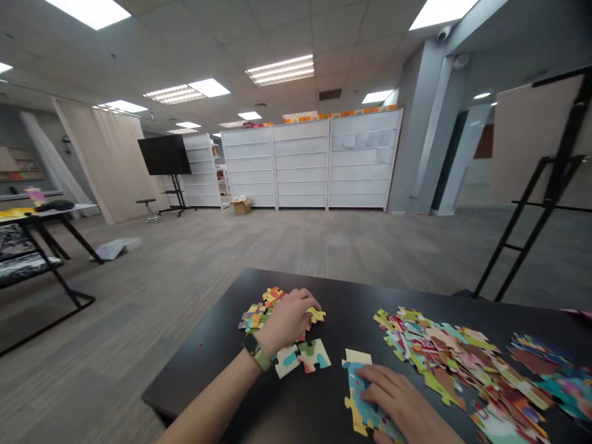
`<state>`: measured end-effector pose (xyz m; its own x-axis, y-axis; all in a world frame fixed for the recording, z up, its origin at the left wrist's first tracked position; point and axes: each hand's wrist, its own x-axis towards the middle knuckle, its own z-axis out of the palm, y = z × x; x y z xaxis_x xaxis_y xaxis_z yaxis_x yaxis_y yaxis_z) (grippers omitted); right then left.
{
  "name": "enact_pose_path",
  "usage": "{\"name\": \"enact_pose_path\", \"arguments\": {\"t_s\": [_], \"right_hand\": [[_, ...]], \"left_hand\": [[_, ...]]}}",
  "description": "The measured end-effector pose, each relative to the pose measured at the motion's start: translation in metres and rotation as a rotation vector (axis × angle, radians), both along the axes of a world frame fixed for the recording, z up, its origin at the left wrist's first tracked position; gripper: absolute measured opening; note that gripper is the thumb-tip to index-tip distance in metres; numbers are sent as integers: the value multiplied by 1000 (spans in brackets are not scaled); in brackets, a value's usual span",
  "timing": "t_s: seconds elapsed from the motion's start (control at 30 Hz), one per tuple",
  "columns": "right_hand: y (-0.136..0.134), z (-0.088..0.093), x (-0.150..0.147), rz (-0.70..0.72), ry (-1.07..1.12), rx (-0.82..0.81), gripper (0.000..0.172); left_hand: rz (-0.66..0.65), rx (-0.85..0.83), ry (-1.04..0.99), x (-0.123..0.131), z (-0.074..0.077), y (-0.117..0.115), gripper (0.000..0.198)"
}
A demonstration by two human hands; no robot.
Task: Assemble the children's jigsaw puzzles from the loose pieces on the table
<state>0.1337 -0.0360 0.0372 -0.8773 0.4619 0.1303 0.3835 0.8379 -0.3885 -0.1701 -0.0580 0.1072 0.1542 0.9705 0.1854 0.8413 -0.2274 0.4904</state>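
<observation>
Spread over the black table point(287, 407): cardboard jigsaw pieces in several groups. Toward the near side, between left and right groups, a light-blue jigsaw section point(356, 385), lying flat, with small reddish dots on the blue, a cream strip across the end facing the far edge, and yellow along the side facing the left edge; outline broken by rounded knobs and notches, part hidden under the right hand point(400, 394). Right hand palm down, fingers loosely extended and a little bent, touching the section from above; cannot tell whether gripping or only resting.

Near the left edge, short of the far left corner, the left jigsaw pile point(254, 316), in orange, yellow, grey and blue, some pieces overlapping. Over its right part, the left hand point(287, 317), half curled, fingertips turned down beside a yellow piece point(317, 314); cannot tell whether holding anything. On the left wrist, a dark-faced watch point(252, 344) with a green strap.

Just nearer than the left hand, side by side, a cream piece with a blue patch point(287, 362) and a cream piece with green and orange-red patches point(316, 354).

Toward the right edge, the large jigsaw heap point(453, 351), overlapping in lime, red, pink and brown; beyond it, a teal and purple heap point(567, 388).
</observation>
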Motion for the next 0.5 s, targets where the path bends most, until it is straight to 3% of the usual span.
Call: {"name": "enact_pose_path", "arguments": {"t_s": [0.07, 0.13, 0.2, 0.3, 0.4, 0.5], "right_hand": [[0, -4, 1, -6, 13, 0, 45], [-2, -4, 3, -14, 23, -10, 44], [-5, -1, 4, -18, 37, -28, 42], [-12, 6, 4, -37, 66, -36, 38], [-19, 12, 2, -72, 70, -12, 37], [-25, 18, 1, -82, 60, -3, 37]], "left_hand": [[72, 41, 21, -6, -2, -28, 21], [106, 52, 51, -14, -13, -65, 18], [126, 68, 131, -24, -33, -105, 21], [115, 88, 260, -33, -63, -150, 43], [55, -31, 320, -27, -73, -164, 48], [-44, -161, 249, -8, -55, -152, 58]]}}
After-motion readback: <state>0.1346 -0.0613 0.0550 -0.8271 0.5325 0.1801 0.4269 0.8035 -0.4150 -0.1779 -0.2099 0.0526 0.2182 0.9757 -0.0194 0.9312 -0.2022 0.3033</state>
